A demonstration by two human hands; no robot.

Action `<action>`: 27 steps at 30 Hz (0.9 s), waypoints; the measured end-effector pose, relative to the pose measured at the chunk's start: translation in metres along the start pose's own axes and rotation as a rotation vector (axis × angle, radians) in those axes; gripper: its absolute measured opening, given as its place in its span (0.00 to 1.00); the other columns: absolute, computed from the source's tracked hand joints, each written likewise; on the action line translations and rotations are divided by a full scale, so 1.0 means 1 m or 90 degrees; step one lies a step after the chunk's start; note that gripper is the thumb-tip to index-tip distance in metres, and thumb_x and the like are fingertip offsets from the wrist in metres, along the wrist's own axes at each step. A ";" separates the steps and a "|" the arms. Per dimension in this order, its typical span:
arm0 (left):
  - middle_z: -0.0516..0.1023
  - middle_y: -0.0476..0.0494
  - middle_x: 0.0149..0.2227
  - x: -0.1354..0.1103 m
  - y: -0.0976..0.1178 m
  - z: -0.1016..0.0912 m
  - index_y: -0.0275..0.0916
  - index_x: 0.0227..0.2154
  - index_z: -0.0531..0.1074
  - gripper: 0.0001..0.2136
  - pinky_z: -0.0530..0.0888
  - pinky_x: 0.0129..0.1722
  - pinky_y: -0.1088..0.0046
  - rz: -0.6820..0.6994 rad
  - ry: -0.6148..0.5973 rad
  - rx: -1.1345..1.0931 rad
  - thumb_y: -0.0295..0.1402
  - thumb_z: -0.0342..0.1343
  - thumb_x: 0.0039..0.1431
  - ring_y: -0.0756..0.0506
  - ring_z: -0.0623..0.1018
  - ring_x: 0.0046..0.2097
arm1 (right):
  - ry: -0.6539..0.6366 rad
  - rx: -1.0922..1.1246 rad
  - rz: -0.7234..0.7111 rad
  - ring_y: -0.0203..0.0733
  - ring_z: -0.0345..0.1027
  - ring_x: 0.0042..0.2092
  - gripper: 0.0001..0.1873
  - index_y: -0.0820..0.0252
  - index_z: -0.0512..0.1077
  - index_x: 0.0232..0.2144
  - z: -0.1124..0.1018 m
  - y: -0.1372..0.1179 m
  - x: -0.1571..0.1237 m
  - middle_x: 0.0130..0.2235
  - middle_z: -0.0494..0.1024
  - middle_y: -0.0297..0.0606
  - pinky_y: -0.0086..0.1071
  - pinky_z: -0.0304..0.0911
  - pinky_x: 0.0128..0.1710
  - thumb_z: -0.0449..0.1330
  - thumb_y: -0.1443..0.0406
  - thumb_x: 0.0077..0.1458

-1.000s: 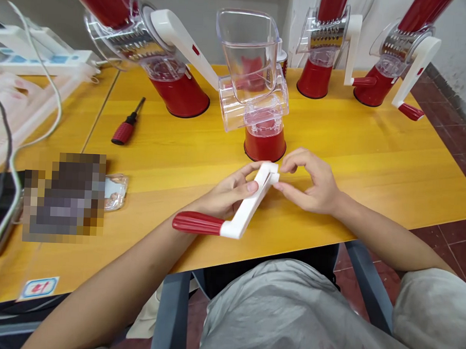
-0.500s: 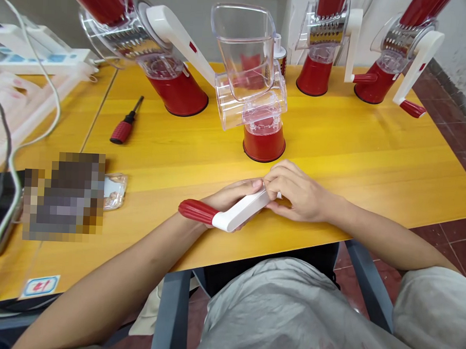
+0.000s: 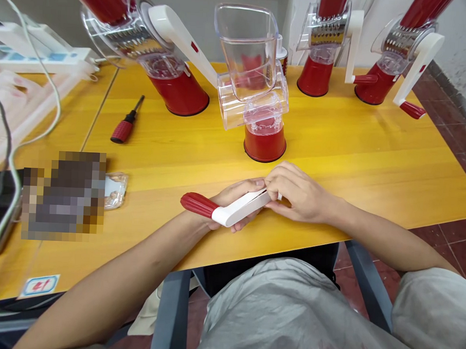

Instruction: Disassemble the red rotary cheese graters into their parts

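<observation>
Near table edge, centre: both hands meet on one part, just above the yellow table [image 3: 372,165].
Crank handle [image 3: 239,210]: white arm with a red grip [image 3: 198,204] pointing left; held low over the tabletop, in front of the handleless grater.
Left hand [image 3: 232,197]: fingers curled under and around the white arm, grasping it.
Right hand [image 3: 296,191]: fingertips pinched on the arm's far end, thumb hidden.
Handleless grater [image 3: 260,88]: clear housing on a red base, just beyond the hands.
Screwdriver [image 3: 125,126]: red-handled, lying well to the left.
Back row: three finished graters with cranks, well apart from the hands.
</observation>
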State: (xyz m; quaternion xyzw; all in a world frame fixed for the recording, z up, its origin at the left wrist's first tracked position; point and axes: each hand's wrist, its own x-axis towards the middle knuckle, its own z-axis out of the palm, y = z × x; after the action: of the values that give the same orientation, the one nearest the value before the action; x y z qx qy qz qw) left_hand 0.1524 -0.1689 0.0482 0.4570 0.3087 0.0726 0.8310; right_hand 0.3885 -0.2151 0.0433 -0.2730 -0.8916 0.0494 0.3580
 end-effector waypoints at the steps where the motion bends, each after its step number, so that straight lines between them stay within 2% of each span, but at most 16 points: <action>1: 0.74 0.50 0.19 -0.001 0.000 0.000 0.40 0.34 0.72 0.28 0.66 0.08 0.78 -0.011 0.013 -0.013 0.63 0.69 0.64 0.49 0.69 0.12 | 0.004 0.006 -0.001 0.39 0.69 0.51 0.07 0.58 0.67 0.45 0.001 0.001 0.000 0.48 0.79 0.41 0.36 0.68 0.56 0.63 0.66 0.72; 3: 0.73 0.51 0.20 -0.002 0.001 0.001 0.40 0.33 0.72 0.30 0.66 0.09 0.79 -0.032 0.027 -0.047 0.64 0.72 0.60 0.50 0.68 0.12 | 0.022 0.009 -0.005 0.40 0.72 0.54 0.10 0.57 0.68 0.51 0.002 0.003 0.000 0.50 0.80 0.43 0.37 0.71 0.56 0.64 0.65 0.72; 7: 0.72 0.52 0.19 -0.002 0.002 0.003 0.39 0.33 0.73 0.35 0.64 0.09 0.80 -0.008 0.012 -0.075 0.70 0.73 0.57 0.52 0.66 0.12 | 0.055 -0.011 -0.007 0.41 0.75 0.57 0.15 0.57 0.70 0.57 0.002 0.007 0.001 0.54 0.81 0.44 0.39 0.75 0.59 0.65 0.65 0.70; 11: 0.73 0.50 0.20 -0.001 0.000 0.005 0.37 0.31 0.75 0.41 0.65 0.10 0.78 0.014 -0.025 -0.037 0.79 0.62 0.59 0.51 0.69 0.13 | 0.035 0.028 0.020 0.43 0.77 0.59 0.20 0.58 0.72 0.61 -0.004 0.008 0.000 0.55 0.82 0.46 0.41 0.76 0.62 0.65 0.63 0.70; 14: 0.77 0.43 0.22 -0.002 -0.003 0.007 0.36 0.30 0.77 0.45 0.71 0.15 0.76 0.066 0.058 0.045 0.82 0.52 0.63 0.48 0.75 0.17 | 0.014 0.127 0.102 0.40 0.78 0.56 0.23 0.59 0.74 0.62 -0.008 0.006 0.000 0.53 0.83 0.45 0.37 0.77 0.60 0.67 0.61 0.69; 16: 0.81 0.40 0.25 -0.003 -0.004 0.007 0.36 0.32 0.79 0.43 0.75 0.20 0.76 0.136 0.152 0.110 0.79 0.53 0.66 0.47 0.79 0.21 | 0.009 0.203 0.169 0.37 0.78 0.53 0.26 0.59 0.75 0.64 -0.009 0.005 0.000 0.53 0.84 0.43 0.34 0.77 0.58 0.69 0.60 0.67; 18: 0.85 0.40 0.30 -0.005 -0.003 0.005 0.36 0.38 0.82 0.34 0.79 0.26 0.76 0.220 0.212 0.136 0.70 0.63 0.68 0.47 0.82 0.26 | 0.013 0.281 0.233 0.35 0.79 0.53 0.29 0.59 0.76 0.64 -0.007 0.004 0.001 0.53 0.84 0.42 0.31 0.76 0.58 0.72 0.58 0.65; 20: 0.89 0.40 0.41 -0.007 -0.001 0.003 0.39 0.48 0.83 0.25 0.84 0.34 0.74 0.311 0.207 0.131 0.56 0.75 0.64 0.45 0.86 0.34 | 0.026 0.358 0.310 0.33 0.79 0.53 0.31 0.61 0.77 0.63 -0.004 0.005 0.001 0.54 0.85 0.42 0.29 0.76 0.57 0.74 0.55 0.63; 22: 0.89 0.38 0.53 -0.007 0.000 0.003 0.41 0.56 0.83 0.26 0.86 0.44 0.70 0.390 0.170 0.134 0.46 0.79 0.60 0.42 0.88 0.46 | 0.042 0.422 0.384 0.32 0.79 0.51 0.33 0.61 0.77 0.62 -0.001 0.007 0.001 0.52 0.85 0.41 0.27 0.75 0.53 0.76 0.52 0.62; 24: 0.87 0.35 0.58 -0.005 0.000 0.005 0.40 0.60 0.81 0.27 0.86 0.52 0.66 0.432 0.163 0.144 0.43 0.79 0.61 0.38 0.88 0.54 | 0.049 0.465 0.421 0.31 0.79 0.50 0.33 0.62 0.77 0.60 0.001 0.009 0.000 0.51 0.85 0.41 0.25 0.75 0.51 0.78 0.51 0.59; 27: 0.87 0.35 0.55 0.000 -0.003 0.009 0.39 0.57 0.80 0.27 0.85 0.57 0.63 0.441 0.227 0.137 0.46 0.79 0.63 0.37 0.87 0.55 | 0.042 0.490 0.422 0.30 0.80 0.50 0.32 0.62 0.77 0.57 0.001 0.010 0.000 0.53 0.85 0.41 0.25 0.77 0.50 0.78 0.51 0.59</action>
State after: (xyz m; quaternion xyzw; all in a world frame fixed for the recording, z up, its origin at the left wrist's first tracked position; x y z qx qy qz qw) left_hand 0.1569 -0.1769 0.0495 0.5987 0.2813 0.3935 0.6384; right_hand 0.3924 -0.2066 0.0391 -0.3914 -0.6623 0.4764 0.4257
